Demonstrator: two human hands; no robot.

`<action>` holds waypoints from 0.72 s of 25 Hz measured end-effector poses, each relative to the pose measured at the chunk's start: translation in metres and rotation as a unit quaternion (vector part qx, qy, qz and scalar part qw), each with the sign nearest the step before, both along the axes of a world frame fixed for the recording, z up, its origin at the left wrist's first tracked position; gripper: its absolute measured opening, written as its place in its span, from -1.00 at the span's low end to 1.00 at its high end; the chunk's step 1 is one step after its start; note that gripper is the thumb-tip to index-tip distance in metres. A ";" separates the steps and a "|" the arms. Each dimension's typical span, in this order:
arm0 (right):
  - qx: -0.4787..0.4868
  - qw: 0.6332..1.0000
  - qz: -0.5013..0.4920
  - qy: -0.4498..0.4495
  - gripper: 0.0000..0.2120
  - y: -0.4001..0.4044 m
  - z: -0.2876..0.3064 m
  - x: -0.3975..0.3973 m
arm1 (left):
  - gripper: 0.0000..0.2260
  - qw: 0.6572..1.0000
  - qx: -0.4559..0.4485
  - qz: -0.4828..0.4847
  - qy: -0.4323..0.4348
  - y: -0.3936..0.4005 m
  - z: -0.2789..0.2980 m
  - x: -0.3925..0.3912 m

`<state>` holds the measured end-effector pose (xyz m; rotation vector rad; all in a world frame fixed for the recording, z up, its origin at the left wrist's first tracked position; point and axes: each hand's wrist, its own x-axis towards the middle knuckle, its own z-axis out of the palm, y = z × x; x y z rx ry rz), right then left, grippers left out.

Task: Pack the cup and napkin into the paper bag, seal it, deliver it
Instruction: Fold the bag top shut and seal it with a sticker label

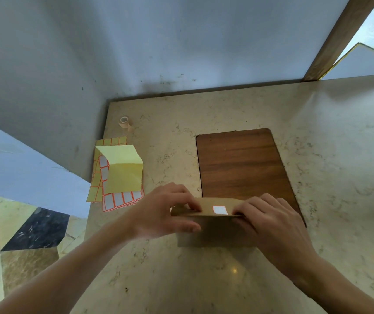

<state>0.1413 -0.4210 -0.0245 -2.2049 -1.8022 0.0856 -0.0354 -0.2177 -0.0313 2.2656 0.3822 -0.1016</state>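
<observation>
At lower centre, left hand point(166, 211) and right hand point(270, 217) pinched the folded brown paper bag point(213, 232); its small white red-edged sticker point(220, 210) might lift if the fold sprang back.

marble counter point(204, 279) | wooden board point(242, 164) | sticker sheets point(118, 177) | tape roll point(124, 122) | paper bag point(213, 236)

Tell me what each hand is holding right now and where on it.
Both hands hold the brown paper bag at its folded-over top edge: the left hand pinches the left end, the right hand the right end, either side of the white red-bordered sticker.
</observation>
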 end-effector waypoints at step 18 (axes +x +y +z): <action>0.100 0.843 -0.285 0.445 -0.84 -0.033 -0.008 0.031 | -0.71 0.939 0.017 0.296 -0.173 -0.019 -0.033 -0.033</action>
